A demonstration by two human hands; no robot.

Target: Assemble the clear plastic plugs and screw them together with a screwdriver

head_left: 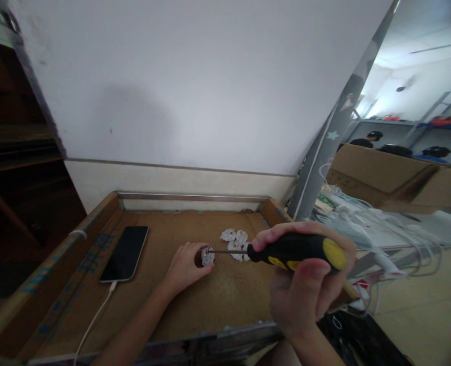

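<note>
Between the thumb and fingers of my left hand (pixel 187 265) is a small round clear-and-white part (pixel 208 257) with brass-coloured bits, held against the cardboard surface. My right hand (pixel 305 284) is wrapped round the black and yellow handle of a screwdriver (pixel 294 249). The screwdriver lies nearly level across the view, and its thin shaft points left. Its tip meets the small part; whether it sits in a screw is too small to tell. Just beyond the shaft, several similar clear parts (pixel 229 235) lie in a loose cluster, partly covered by the screwdriver.
A black phone (pixel 125 253) with a white charging cable (pixel 96 317) lies at the left. Raised cardboard edges (pixel 76 231) border the work surface (pixel 180 229). A white wall stands behind. At the right are tangled white cables (pixel 362 223), a cardboard box (pixel 381 170) and people farther off.
</note>
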